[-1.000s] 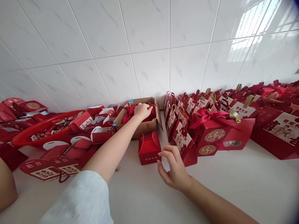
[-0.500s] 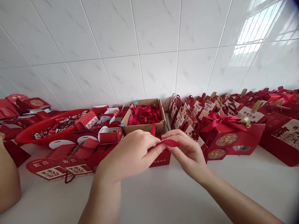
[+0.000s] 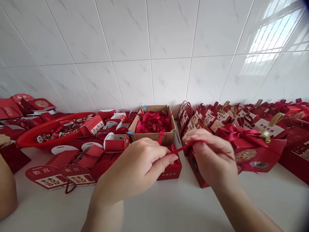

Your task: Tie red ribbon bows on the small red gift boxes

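Note:
A narrow red ribbon (image 3: pixel 179 150) is stretched between my two hands, above the front of the table. My left hand (image 3: pixel 145 164) pinches it between thumb and fingers, and a loose length rises behind that hand near the cardboard box. With thumb and fingertips closed, my right hand (image 3: pixel 212 154) grips the other part of the ribbon. Just behind my hands stands a cardboard box (image 3: pixel 135 124) filled with tangled red ribbons (image 3: pixel 154 121). Below the ribbon, a red gift box (image 3: pixel 172 170) is partly hidden by my left hand.
To the left are open red gift boxes (image 3: pixel 91 154) and a red basin (image 3: pixel 26 137) of wrapped sweets. Rows of small gift bags (image 3: pixel 209 116) and a bow-tied box (image 3: pixel 251 151) fill the right. Another person's arm (image 3: pixel 7 187) shows at the left edge. A tiled wall (image 3: pixel 130 80) stands behind.
My right hand has moved right, away from my left, drawing the ribbon from a slack loop into a tight line. The view has shifted slightly.

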A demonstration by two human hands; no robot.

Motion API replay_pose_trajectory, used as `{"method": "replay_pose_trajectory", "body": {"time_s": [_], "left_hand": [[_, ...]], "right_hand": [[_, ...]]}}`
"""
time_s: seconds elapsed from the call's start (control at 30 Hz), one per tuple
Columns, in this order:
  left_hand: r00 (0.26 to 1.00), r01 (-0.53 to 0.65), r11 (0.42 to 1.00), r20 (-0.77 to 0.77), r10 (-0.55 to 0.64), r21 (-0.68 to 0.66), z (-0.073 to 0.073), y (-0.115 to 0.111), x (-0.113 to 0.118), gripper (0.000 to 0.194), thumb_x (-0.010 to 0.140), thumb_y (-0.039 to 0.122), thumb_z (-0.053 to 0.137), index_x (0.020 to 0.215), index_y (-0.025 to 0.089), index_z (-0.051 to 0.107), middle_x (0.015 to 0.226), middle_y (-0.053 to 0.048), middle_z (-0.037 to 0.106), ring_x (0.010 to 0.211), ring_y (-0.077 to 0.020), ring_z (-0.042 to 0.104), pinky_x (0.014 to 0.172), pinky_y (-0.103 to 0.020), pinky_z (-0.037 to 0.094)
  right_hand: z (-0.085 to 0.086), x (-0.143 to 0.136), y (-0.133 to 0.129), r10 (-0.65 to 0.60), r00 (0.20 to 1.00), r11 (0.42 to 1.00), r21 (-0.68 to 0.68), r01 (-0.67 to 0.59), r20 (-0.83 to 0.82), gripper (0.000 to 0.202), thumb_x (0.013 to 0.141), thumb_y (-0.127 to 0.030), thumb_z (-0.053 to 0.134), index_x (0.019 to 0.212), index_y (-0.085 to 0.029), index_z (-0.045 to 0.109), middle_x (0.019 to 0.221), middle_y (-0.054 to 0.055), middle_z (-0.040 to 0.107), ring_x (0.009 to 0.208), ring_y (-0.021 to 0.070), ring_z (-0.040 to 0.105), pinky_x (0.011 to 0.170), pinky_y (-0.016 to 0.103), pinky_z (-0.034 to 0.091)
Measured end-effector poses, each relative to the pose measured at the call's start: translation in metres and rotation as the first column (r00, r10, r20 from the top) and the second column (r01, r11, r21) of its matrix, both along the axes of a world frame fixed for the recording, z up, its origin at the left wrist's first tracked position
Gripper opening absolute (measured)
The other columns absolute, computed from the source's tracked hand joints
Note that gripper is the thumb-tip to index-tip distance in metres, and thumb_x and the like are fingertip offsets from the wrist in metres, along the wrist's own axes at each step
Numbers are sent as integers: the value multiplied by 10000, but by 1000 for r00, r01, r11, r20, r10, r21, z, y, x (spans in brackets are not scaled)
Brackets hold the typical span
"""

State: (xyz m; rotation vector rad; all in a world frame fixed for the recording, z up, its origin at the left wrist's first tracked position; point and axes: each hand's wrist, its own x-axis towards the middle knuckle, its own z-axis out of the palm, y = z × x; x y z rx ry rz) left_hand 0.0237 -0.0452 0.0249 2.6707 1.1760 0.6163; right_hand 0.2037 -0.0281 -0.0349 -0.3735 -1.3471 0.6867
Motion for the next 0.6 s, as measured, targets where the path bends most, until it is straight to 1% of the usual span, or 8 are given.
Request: {"method": "replay_pose_trajectory", "body": {"time_s": [0.1,0.17,0.23,0.27,0.33,0.43,0.53,0.6], "left_hand": [[1000,-1,998,-31,-1,-68,1,6,-1,449,939,393,379,595,203,598,566,-2,593,633,-144,545,632,-277,410],[999,-7,995,-33,4,-99,1,9,-4,445,935,390,385,589,205,595,547,8,578,615,-136,541,621,-268,408],[999,-26,991,-39,21,-132,0,11,-8,436,931,390,394,590,207,594,547,15,573,609,-129,544,616,-259,408],[998,-37,988,-49,29,-150,-1,12,-11,432,929,392,398,591,207,594,554,17,579,615,-129,551,618,-254,410],[996,-51,982,-78,37,-184,-2,14,-17,422,925,399,402,603,209,597,584,17,606,653,-134,576,638,-248,418],[993,-40,970,-113,12,-241,-2,16,-25,394,926,394,394,656,217,621,620,19,642,692,-140,602,669,-243,428],[989,-16,949,-146,-32,-316,0,16,-29,385,925,378,392,665,220,629,607,22,647,662,-130,606,650,-231,425],[985,-9,933,-166,-55,-361,3,16,-30,393,922,372,397,637,218,619,586,20,642,661,-130,609,638,-225,423]], "right_hand": [[10,22,-3,-89,977,990,-124,66,-192,76,811,-295,683,834,-343,738,822,0,686,804,176,637,773,401,535],[18,37,-4,-133,929,983,-168,79,-345,117,806,-245,682,738,-328,730,828,-20,690,762,151,638,781,403,534],[27,52,-3,-184,876,973,-206,100,-446,215,822,-167,628,670,-290,718,853,-20,697,749,137,643,788,401,528],[31,60,-2,-213,856,968,-221,119,-471,251,832,-136,590,667,-274,719,878,-11,703,782,142,651,795,401,522],[36,76,1,-266,821,957,-239,164,-504,301,844,-98,528,677,-249,728,963,9,715,955,177,650,821,403,509],[40,97,6,-335,760,938,-275,212,-557,339,835,-78,497,633,-230,722,1103,-22,700,1238,225,505,832,397,494],[40,113,12,-390,714,916,-322,239,-581,410,834,-47,467,537,-226,687,1163,-64,660,1336,215,362,780,390,485],[41,122,16,-433,664,899,-351,263,-610,466,841,-23,436,477,-211,658,1181,-64,635,1336,197,342,716,373,479]]}}
